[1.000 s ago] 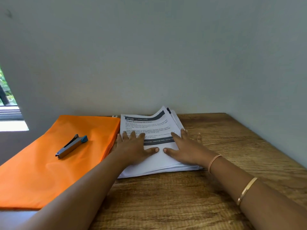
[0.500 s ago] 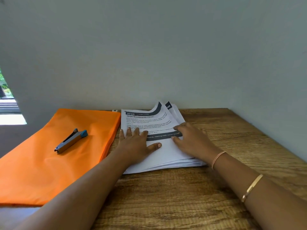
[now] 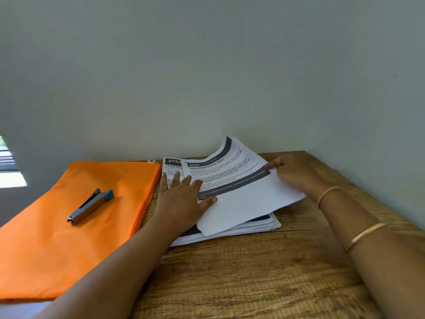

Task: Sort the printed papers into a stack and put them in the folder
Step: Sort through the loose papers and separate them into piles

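At nine o'clock of the papers, orange folder point(image 3: 57, 249): lies flat on the table point(image 3: 230, 284), its right edge just beside the pile; no sheet is in it yet.
On the folder, stapler point(image 3: 90, 207): rests on the upper face, pointing toward one o'clock; it probably has to come off before the folder is opened.
At centre, left hand point(image 3: 181, 199): fingers straight and spread, palm down on the pile, holding nothing; the fingertips point to twelve o'clock and the thumb lies across the near edge of the loose page.
Under the palm, paper stack point(image 3: 253, 229): sits on the table against the wall point(image 3: 230, 77), with its edges fanned and uneven; a page headed 2754 shows at eleven o'clock.
Above the pile, top sheet point(image 3: 241, 199): headed 2748, skewed toward two o'clock, with its far corner curled up off the pile.
At two o'clock, right hand point(image 3: 296, 173): thumb and forefinger pinch the right edge of the top sheet; a bangle point(image 3: 365, 234) sits on the forearm.
Step in hand (judged): separating one page while sorting.
Method: press the lower pages flat with the left palm, ease the thumb off the loose page, and lift rather than drag, so that no neighbouring sheets follow; square all four edges before moving the pile to nine o'clock.
Risk: the pinch may crease the curled corner.
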